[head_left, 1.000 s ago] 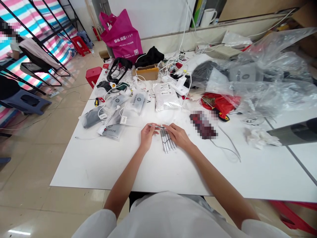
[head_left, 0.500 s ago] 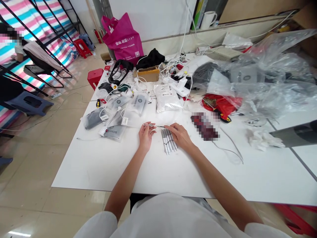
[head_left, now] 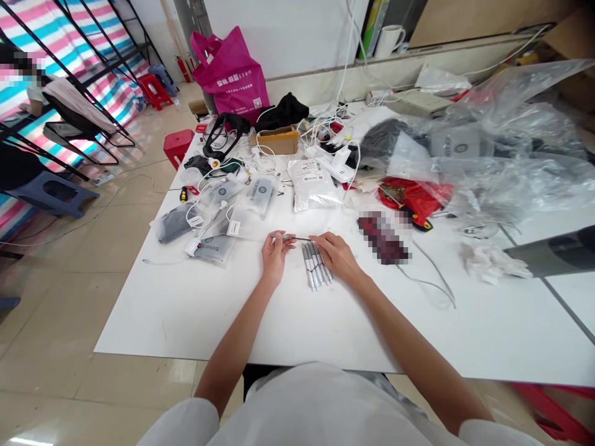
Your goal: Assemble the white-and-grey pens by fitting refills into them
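My left hand (head_left: pixel 276 253) pinches the silver barrel of a thin pen (head_left: pixel 289 237), which lies level across the gap between my hands. The pen's dark, slim part reaches to the fingertips of my right hand (head_left: pixel 335 253), which are closed on its end. Below and beside my right fingers, several silver pens (head_left: pixel 316 272) lie side by side on the white table (head_left: pixel 297 328). My right hand partly covers the upper ends of the rightmost ones.
Grey pouches in plastic (head_left: pixel 218 248) lie at the left, a white packet (head_left: pixel 312 184) ahead. Tangled cables and a cardboard box (head_left: pixel 277 142) stand further back. Right: a blurred dark red item (head_left: pixel 383 238), a cable, red bag (head_left: pixel 418 198), crumpled tissue (head_left: pixel 493 261) and plastic sheeting.
The dark, slim part between my hands shows slightly longer, and the silver barrel is tilted a little differently in my left fingers. My right hand has barely moved.
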Tool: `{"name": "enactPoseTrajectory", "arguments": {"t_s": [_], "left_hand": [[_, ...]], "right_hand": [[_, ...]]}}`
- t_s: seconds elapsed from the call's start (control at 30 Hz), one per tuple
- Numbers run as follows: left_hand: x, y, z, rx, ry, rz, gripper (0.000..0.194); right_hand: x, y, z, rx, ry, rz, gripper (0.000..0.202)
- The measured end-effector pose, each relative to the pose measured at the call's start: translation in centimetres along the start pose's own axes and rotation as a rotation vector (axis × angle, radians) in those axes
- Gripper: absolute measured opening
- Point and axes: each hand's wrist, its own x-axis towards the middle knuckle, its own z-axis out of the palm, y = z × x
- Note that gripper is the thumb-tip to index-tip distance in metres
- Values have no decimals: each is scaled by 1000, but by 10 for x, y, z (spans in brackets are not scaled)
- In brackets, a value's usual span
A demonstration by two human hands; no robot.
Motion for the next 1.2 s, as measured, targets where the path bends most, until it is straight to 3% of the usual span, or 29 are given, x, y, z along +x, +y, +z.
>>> {"name": "enactPoseTrajectory", "arguments": {"t_s": [0.3, 0.53, 0.7, 1.2], "left_hand": [[2, -2, -4, 33, 3, 27, 50], [-8, 3, 3, 186, -143, 18, 41], [-14, 0, 6, 286, -217, 40, 34], [-14, 1, 3, 420, -191, 40, 28]], "right_hand": [[2, -6, -2, 37, 24, 35, 31], [1, -9, -4, 93, 7, 77, 19], [4, -13, -11, 147, -60, 16, 20], [4, -16, -12, 200, -103, 3, 25]]}}
